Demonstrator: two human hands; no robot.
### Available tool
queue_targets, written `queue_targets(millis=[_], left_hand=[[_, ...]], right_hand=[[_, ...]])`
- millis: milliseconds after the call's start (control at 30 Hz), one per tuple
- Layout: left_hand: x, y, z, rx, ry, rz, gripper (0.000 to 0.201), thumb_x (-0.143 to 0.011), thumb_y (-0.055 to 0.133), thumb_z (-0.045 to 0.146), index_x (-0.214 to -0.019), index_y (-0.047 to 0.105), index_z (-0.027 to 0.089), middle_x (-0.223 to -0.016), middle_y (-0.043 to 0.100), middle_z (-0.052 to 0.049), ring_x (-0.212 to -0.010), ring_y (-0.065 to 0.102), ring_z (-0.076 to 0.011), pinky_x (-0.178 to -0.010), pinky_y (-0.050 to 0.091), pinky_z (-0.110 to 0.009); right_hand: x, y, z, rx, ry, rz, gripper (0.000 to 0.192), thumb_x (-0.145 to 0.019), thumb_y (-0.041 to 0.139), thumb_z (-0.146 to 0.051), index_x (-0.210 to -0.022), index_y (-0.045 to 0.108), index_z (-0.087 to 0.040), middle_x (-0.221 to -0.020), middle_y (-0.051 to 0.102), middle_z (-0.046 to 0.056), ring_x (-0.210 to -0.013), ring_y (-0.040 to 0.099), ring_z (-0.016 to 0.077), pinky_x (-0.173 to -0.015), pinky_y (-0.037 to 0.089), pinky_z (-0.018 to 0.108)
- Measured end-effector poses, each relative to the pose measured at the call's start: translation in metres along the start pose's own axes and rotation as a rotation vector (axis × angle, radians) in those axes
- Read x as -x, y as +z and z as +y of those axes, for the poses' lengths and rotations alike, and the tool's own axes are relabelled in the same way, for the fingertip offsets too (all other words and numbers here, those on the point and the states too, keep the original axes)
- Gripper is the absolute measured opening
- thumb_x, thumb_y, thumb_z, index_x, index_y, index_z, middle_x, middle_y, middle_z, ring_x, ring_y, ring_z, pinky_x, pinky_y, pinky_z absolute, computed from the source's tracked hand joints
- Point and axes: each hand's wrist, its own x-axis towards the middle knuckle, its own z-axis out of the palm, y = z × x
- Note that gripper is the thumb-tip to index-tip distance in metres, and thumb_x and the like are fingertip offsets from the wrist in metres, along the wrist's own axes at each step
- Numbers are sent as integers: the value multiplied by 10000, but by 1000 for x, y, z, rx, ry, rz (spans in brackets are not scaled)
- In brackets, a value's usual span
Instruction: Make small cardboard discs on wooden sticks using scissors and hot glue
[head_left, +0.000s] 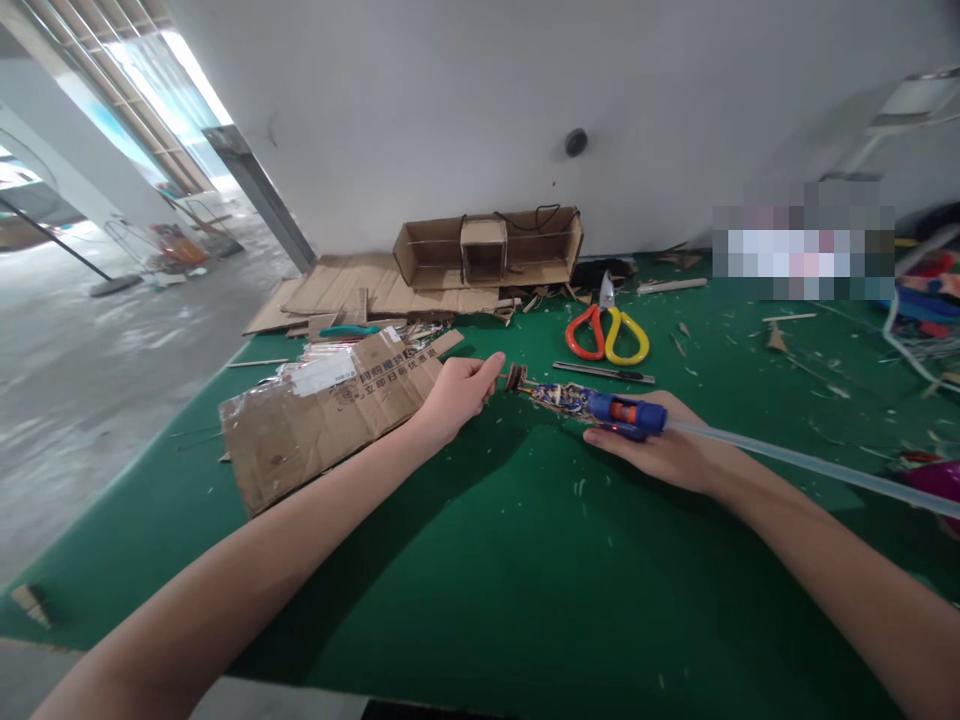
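Observation:
My right hand (664, 445) grips a blue hot glue gun (600, 405) with an orange trigger, lying low over the green table (480, 560). A long clear glue stick (810, 468) sticks out of its back toward the right. The gun's nozzle points left at a small round brown piece (515, 378). My left hand (457, 392) pinches that piece between thumb and fingers, just right of a flattened cardboard sheet (322, 415) with printed text and tape.
Orange and yellow scissors (607, 335) and a utility knife (604, 374) lie behind the glue gun. A cardboard box structure (487, 250) stands against the wall, with flat cardboard (352, 290) beside it. Scraps and sticks litter the table's right side.

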Motion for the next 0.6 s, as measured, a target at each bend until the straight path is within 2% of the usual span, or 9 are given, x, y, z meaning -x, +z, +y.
queue_targets(millis=[200,433,600], left_hand=[[1,0,2,21,1,-9,507,-813,480,568,-504,339,191,-435,264,60,-365,248,-48,-388,185,-222],[0,0,-1,30,12,-2,511,-802,501,571,-504,329,192,-425,257,64,-351,248,-46,-388,166,-225],[0,-1,-3,45,31,-24,505,-810,499,562,-512,333,189,-429,235,69,-352,223,-40,-391,146,-219]], right_hand=[[-1,0,3,17,-62,-3,301,-784,544,-480,-639,528,-217,-523,503,-27,-472,465,134,-445,330,263],[-1,1,2,14,-5,21,348,-766,551,-501,-582,465,-218,-500,470,-28,-467,431,131,-439,331,265],[-1,0,5,28,17,22,328,-767,548,-510,-619,521,-219,-548,543,-13,-504,505,157,-471,397,281]])
